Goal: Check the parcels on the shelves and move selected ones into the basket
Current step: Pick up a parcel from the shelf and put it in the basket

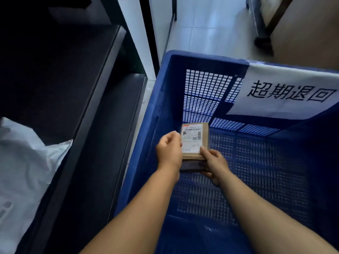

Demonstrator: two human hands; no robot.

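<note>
Inside the blue basket (pixel 229 61), both hands grip a small cardboard parcel (pixel 195 142): left hand (pixel 169 149) curled at its nine-o'clock edge, right hand (pixel 213 165) pinching its six-o'clock end.

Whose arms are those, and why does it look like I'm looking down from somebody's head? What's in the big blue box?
A person wears a camera on their head, so you see what they see: their own two arms reaching down. The left hand and right hand grip a small brown parcel with a white label, held low inside the blue basket. I cannot tell whether the parcel touches the bottom. Nothing else shows in the basket. A white paper sign with writing hangs on its far wall. To the left are dark shelves, with a white plastic bag on one.
</note>
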